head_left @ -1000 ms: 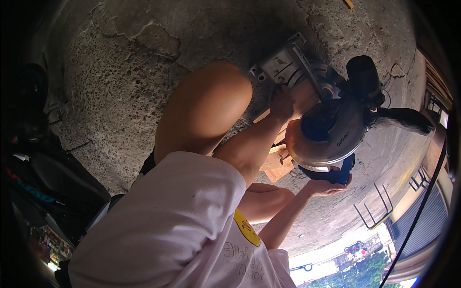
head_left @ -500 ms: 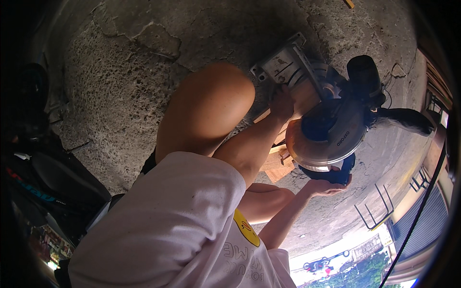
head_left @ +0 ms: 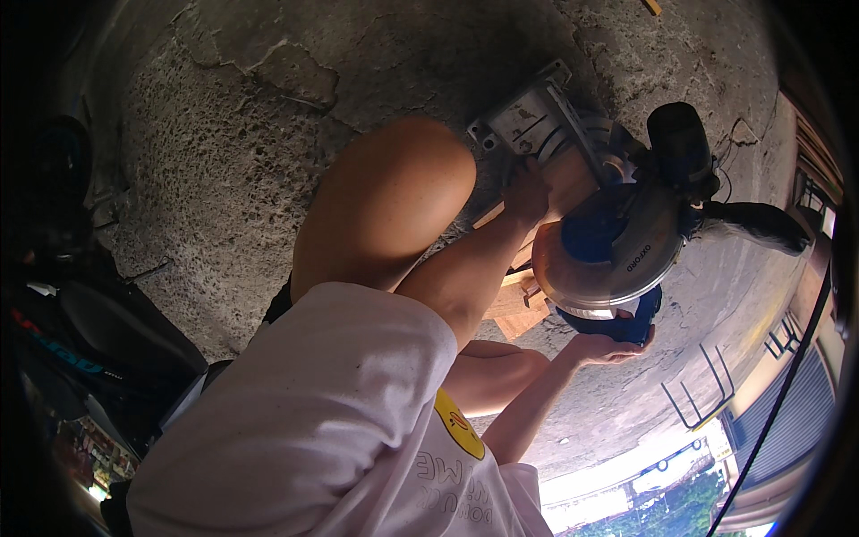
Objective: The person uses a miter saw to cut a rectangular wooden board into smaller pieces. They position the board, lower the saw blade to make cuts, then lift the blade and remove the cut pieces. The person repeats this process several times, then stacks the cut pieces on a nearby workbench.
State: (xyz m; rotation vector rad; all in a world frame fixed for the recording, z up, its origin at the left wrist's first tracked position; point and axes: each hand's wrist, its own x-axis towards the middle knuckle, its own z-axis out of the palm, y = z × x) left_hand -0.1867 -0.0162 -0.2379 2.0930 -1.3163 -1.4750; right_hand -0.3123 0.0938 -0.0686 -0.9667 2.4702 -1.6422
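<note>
A miter saw (head_left: 604, 255) with a silver blade guard, dark motor and blue handle rests low on the concrete floor. My right hand (head_left: 617, 347) is closed on the blue handle at the saw's near side. Beyond my forearm, my left hand (head_left: 526, 188) grips a flat wooden board (head_left: 568, 179) lying on the metal saw base (head_left: 528, 121), beside the blade area. Its fingertips are in shadow. More pieces of light wood (head_left: 517, 322) lie under the saw, between my two arms.
My bent knees are close to the saw. A black motorbike (head_left: 89, 340) stands at the left. Metal U-shaped bars (head_left: 702, 394), a dark cable (head_left: 787, 385) and a shutter (head_left: 778, 421) are at the right, along with stacked boards (head_left: 805, 143). A bright street shows at lower right.
My hands and the saw stay in place. My left knee has shifted very slightly right. The red shape passing in the distant street is gone from where it was.
</note>
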